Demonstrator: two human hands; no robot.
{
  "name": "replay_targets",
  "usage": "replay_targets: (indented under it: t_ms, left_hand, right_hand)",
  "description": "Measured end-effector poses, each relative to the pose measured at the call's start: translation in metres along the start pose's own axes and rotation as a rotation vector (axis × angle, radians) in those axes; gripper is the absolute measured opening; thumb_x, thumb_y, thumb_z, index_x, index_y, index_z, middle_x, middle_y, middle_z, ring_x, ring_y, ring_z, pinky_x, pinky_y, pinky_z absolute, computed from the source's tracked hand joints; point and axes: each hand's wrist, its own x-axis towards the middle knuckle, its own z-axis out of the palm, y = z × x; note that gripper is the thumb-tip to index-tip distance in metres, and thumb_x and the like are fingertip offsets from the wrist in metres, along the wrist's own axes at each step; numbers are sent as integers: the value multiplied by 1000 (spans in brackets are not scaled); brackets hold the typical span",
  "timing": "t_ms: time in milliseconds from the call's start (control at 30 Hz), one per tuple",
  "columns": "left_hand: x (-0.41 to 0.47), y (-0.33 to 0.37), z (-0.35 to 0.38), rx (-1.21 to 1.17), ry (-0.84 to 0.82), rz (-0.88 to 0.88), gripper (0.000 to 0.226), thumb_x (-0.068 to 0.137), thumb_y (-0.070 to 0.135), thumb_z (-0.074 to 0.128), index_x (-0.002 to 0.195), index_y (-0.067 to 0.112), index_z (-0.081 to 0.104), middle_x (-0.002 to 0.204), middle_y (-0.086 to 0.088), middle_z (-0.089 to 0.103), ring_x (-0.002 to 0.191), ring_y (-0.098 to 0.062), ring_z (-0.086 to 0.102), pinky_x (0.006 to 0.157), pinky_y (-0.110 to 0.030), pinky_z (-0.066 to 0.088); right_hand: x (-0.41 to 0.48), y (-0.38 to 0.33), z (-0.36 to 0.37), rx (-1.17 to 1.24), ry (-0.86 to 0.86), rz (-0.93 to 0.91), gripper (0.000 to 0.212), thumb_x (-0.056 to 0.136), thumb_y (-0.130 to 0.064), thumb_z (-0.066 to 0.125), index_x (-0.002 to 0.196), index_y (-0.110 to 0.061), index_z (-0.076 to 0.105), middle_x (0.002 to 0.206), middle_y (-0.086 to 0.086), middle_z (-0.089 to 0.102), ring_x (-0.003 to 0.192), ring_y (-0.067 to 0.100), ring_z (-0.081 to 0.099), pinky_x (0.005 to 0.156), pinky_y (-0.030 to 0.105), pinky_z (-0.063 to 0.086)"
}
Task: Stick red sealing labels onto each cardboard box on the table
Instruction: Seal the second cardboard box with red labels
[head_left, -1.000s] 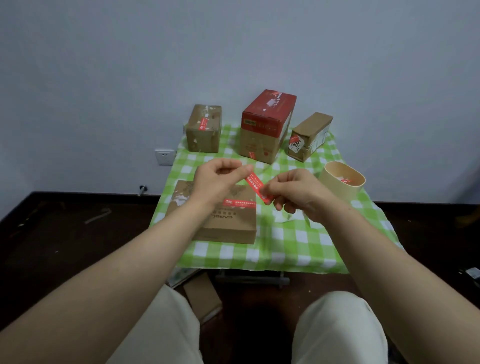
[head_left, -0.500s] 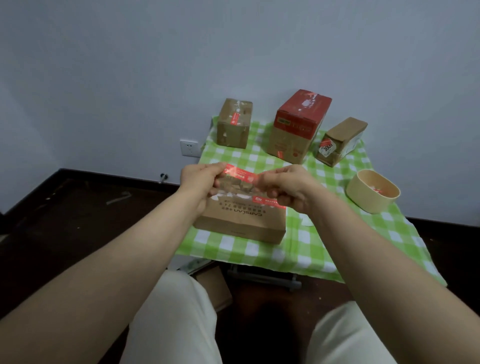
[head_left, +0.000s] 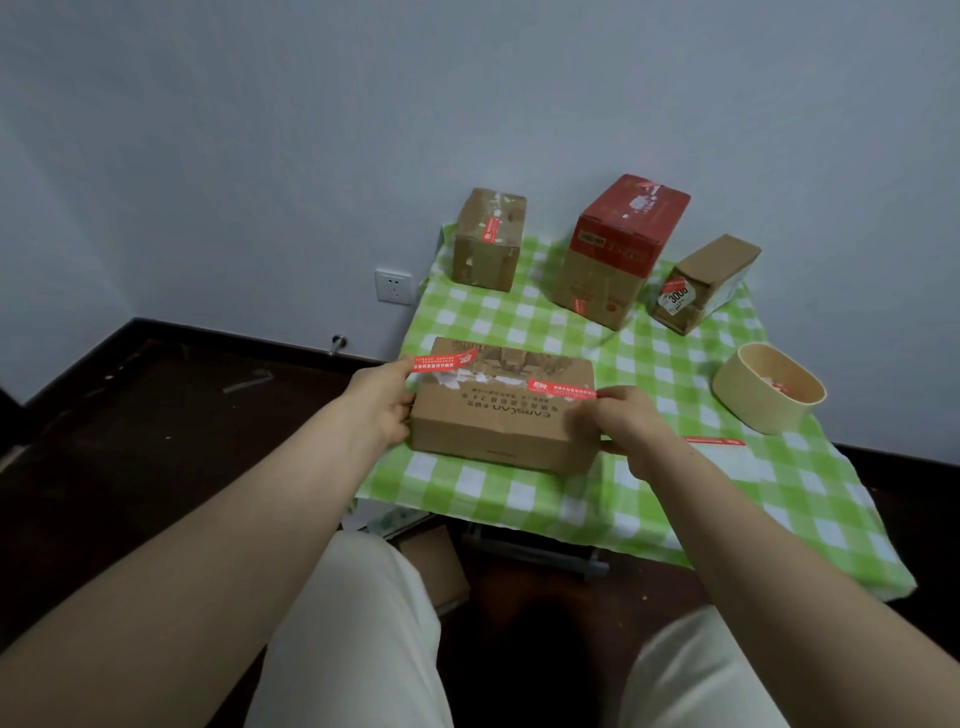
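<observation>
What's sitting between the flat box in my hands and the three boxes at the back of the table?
Nothing: the head view shows only bare green checked tablecloth between the flat box and the back boxes.

We are wearing loose cream trousers (head_left: 363, 639); our left hand (head_left: 382, 402) and right hand (head_left: 626, 423) are showing bare forearms, sleeveless.

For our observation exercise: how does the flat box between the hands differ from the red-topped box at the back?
The flat box lies low and wide; the red-topped box stands tall. The flat box is plain brown; the other has a red upper half. Both hands touch the flat box; nothing touches the red-topped box. Both are cardboard on the checked cloth.
</observation>
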Motion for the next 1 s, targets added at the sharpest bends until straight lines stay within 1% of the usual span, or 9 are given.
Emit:
replay_targets:
  t_ms: [67,167,300,400,500,600,767,900,1000]
  left_hand:
    - [-2,0,3,4,-16,-9,40,96,28,51,134,15,49,127,-20,56,112,-31,57,92,-44,46]
    - [-9,5,12,34,-36,9,43,96,27,51,136,13,47,136,-20,50,119,-29,54,96,-39,44]
    - [-22,28,26,112,-79,106,41,101,27,36,139,11,41,147,-13,40,135,-22,38,105,-28,33]
    - [-29,47,34,131,-119,139,42,103,29,28,141,14,39,148,-10,40,138,-20,35,112,-28,26]
    - [-38,64,40,56,-156,167,42,104,29,23,141,17,38,144,-8,45,135,-19,39,112,-27,27]
    - [-48,77,41,-127,-172,163,40,103,30,30,141,19,37,137,-10,53,129,-20,47,109,-28,34]
    - [-56,80,40,-238,-157,127,40,102,30,36,140,21,39,131,-11,58,128,-20,48,109,-29,36]
    - [-55,77,41,-222,-160,98,18,99,30,43,84,23,50,128,-11,60,126,-21,50,108,-30,36]
    - [-53,75,43,-217,-141,86,25,97,29,48,74,20,44,124,-8,62,124,-20,51,105,-29,38]
  right_hand:
    - [-4,-3,-7,44,0,-50,56,81,-13,64,133,-15,45,118,7,56,98,21,52,68,29,42]
    - [-9,-1,-24,94,-145,-129,96,73,-13,76,146,-38,20,123,0,51,104,21,54,75,34,48]
    - [-10,4,-43,-110,-212,-286,115,56,-10,88,147,-30,21,133,2,41,116,21,49,94,40,50]
    - [-11,-1,-51,-371,-71,-437,102,54,-13,89,139,-21,34,126,1,35,111,20,45,94,39,48]
    - [-15,-5,-61,-217,-45,-465,65,65,-9,81,120,-19,48,109,2,51,80,21,58,62,39,56]
    - [-16,-5,-77,15,-102,-341,41,74,-21,75,110,-13,57,93,8,63,67,20,60,50,32,50]
    - [-10,8,-90,203,-240,-181,50,76,-28,72,115,-1,57,90,15,55,62,17,58,47,27,46]
    - [-12,12,-89,248,-199,-242,50,70,-17,77,115,-6,56,94,13,59,66,20,59,50,26,52]
    - [-9,17,-83,-20,24,-499,60,67,-6,80,118,-24,53,107,-7,59,74,18,62,59,28,53]
